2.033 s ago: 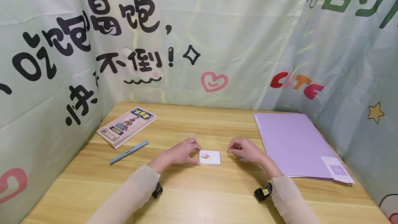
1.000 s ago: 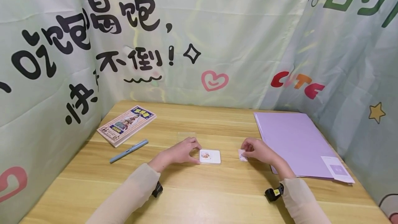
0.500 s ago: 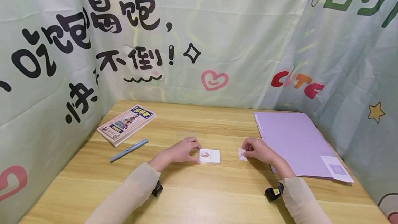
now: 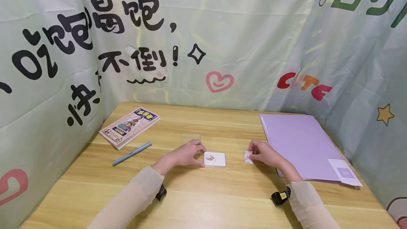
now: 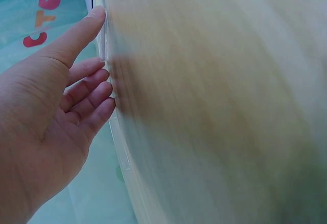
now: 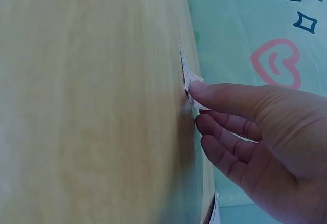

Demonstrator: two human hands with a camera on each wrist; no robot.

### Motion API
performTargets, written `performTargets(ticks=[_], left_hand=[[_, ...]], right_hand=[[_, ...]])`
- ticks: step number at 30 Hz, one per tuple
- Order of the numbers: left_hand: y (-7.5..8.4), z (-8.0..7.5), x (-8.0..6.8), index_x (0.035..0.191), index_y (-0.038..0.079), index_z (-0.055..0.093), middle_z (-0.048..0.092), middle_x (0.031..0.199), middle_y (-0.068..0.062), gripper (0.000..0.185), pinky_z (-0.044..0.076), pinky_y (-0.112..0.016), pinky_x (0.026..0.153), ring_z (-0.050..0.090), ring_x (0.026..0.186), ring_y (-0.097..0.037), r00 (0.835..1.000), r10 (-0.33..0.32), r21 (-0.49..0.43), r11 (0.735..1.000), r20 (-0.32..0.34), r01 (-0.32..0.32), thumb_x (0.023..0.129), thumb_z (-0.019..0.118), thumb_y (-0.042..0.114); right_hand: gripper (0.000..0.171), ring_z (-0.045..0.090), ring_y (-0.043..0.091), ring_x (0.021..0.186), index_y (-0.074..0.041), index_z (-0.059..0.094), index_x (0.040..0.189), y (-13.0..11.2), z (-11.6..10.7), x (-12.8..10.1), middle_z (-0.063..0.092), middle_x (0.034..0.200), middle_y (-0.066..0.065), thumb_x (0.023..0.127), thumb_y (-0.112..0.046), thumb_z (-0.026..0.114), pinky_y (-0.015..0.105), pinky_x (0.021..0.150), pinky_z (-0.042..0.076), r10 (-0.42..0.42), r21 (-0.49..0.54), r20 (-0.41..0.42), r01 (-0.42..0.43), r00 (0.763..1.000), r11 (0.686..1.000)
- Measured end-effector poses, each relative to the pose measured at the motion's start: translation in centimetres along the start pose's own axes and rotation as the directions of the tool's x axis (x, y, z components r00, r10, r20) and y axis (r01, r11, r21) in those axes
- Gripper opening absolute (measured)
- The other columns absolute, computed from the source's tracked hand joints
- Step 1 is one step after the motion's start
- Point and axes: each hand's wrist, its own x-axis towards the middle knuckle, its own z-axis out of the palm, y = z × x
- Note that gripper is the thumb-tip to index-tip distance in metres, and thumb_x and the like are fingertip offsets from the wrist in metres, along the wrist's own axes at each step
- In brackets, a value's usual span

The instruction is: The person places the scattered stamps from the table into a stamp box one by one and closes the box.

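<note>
A white card in a clear case (image 4: 219,159) lies flat on the table, with a small framed picture on its left half. My left hand (image 4: 187,153) holds this case by its left end, thumb at the near corner and index finger at the far one. To the right, my right hand (image 4: 262,152) pinches a small pale pink-and-white printed paper (image 4: 247,157) between thumb and fingers. In the right wrist view this paper (image 6: 186,75) stands bent up from the tabletop, with a finely toothed edge. Behind my left hand lies a transparent flat plate (image 4: 191,137), partly hidden.
A blue pen (image 4: 132,153) and a pink illustrated booklet (image 4: 129,127) lie on the left of the wooden table (image 4: 203,200). On the right is a large lilac folder (image 4: 295,144) with a white label at its near corner. Printed curtains (image 4: 248,38) enclose the back and sides.
My right hand has moved right from beside the card case and now pinches the small paper, lifting it slightly in the last moments. My left hand stays at the case.
</note>
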Motion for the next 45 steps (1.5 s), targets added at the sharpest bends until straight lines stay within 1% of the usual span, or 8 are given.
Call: performTargets(ticks=[11, 23, 28, 34, 37, 41, 42, 45], left_hand=[[0.10, 0.07, 0.03, 0.124, 0.007, 0.064, 0.058, 0.116, -0.003, 0.055, 0.046, -0.035, 0.099, 0.051, 0.109, -0.016, 1.000, -0.002, -0.001, 1.000, 0.001, 0.002, 0.081, 0.078, 0.039], [0.18, 0.02, 0.00, 0.123, 0.006, 0.063, 0.058, 0.116, -0.003, 0.055, 0.046, -0.035, 0.098, 0.051, 0.108, -0.016, 1.000, -0.007, -0.009, 1.000, 0.006, 0.007, 0.081, 0.078, 0.039], [0.07, 0.13, 0.05, 0.123, 0.006, 0.064, 0.058, 0.114, -0.003, 0.055, 0.047, -0.034, 0.095, 0.051, 0.105, -0.015, 1.000, 0.001, 0.000, 1.000, 0.000, -0.001, 0.081, 0.079, 0.039], [0.02, 0.17, 0.03, 0.123, 0.007, 0.064, 0.058, 0.114, -0.002, 0.055, 0.047, -0.033, 0.094, 0.050, 0.103, -0.014, 1.000, 0.001, 0.007, 1.000, 0.000, -0.001, 0.081, 0.079, 0.040], [0.05, 0.11, -0.02, 0.123, 0.006, 0.064, 0.058, 0.115, -0.003, 0.056, 0.047, -0.033, 0.095, 0.050, 0.105, -0.015, 1.000, 0.001, 0.006, 1.000, 0.000, -0.001, 0.081, 0.078, 0.040], [0.06, 0.05, -0.03, 0.124, 0.006, 0.063, 0.058, 0.117, -0.004, 0.056, 0.047, -0.034, 0.096, 0.051, 0.108, -0.016, 1.000, 0.001, 0.006, 1.000, -0.001, -0.001, 0.081, 0.078, 0.039], [0.05, 0.05, -0.02, 0.124, 0.006, 0.063, 0.058, 0.117, -0.004, 0.056, 0.047, -0.034, 0.096, 0.051, 0.108, -0.016, 1.000, 0.002, 0.009, 1.000, -0.002, -0.002, 0.081, 0.078, 0.039], [0.02, 0.06, 0.01, 0.123, 0.006, 0.063, 0.058, 0.116, -0.004, 0.056, 0.047, -0.034, 0.096, 0.051, 0.107, -0.016, 1.000, 0.005, 0.012, 1.000, -0.003, -0.005, 0.081, 0.078, 0.039]], right_hand=[[0.015, 0.055, 0.003, 0.075, -0.004, 0.057, 0.090, 0.13, -0.03, -0.10, 0.064, 0.083, 0.004, 0.085, 0.000, 0.071, 0.022, 0.066, 0.049, -0.030, 0.011, -0.015, 0.030, 0.999, 0.999], [0.012, 0.056, 0.000, 0.077, -0.006, 0.060, 0.090, 0.14, -0.14, -0.27, 0.065, 0.084, 0.003, 0.085, -0.001, 0.071, 0.021, 0.068, 0.051, -0.064, 0.030, -0.060, 0.066, 0.996, 0.997], [0.012, 0.057, -0.001, 0.076, -0.006, 0.061, 0.090, 0.31, -0.13, -0.43, 0.066, 0.085, 0.005, 0.086, -0.001, 0.070, 0.021, 0.067, 0.052, -0.051, 0.092, -0.080, 0.058, 0.995, 0.994], [0.009, 0.059, -0.001, 0.077, -0.002, 0.061, 0.092, 0.30, -0.09, -0.45, 0.067, 0.088, 0.011, 0.087, 0.000, 0.069, 0.019, 0.069, 0.053, -0.023, 0.208, -0.078, 0.039, 0.997, 0.977], [0.009, 0.060, -0.001, 0.078, -0.001, 0.062, 0.093, 0.18, -0.15, -0.42, 0.067, 0.087, 0.012, 0.087, -0.001, 0.069, 0.019, 0.069, 0.053, -0.033, 0.245, -0.083, 0.052, 0.996, 0.968], [0.009, 0.060, -0.002, 0.078, -0.002, 0.062, 0.093, 0.17, -0.04, -0.26, 0.068, 0.085, 0.005, 0.088, -0.003, 0.069, 0.019, 0.069, 0.053, -0.084, 0.278, -0.101, 0.109, 0.991, 0.954], [0.009, 0.061, -0.002, 0.078, -0.001, 0.061, 0.092, 0.21, 0.05, -0.18, 0.067, 0.084, 0.004, 0.087, -0.002, 0.069, 0.019, 0.068, 0.053, -0.113, 0.283, -0.112, 0.141, 0.987, 0.949], [0.009, 0.061, -0.002, 0.080, -0.002, 0.060, 0.093, 0.03, 0.20, 0.02, 0.066, 0.085, 0.001, 0.088, -0.004, 0.068, 0.017, 0.069, 0.052, -0.147, 0.310, -0.114, 0.175, 0.983, 0.935]])
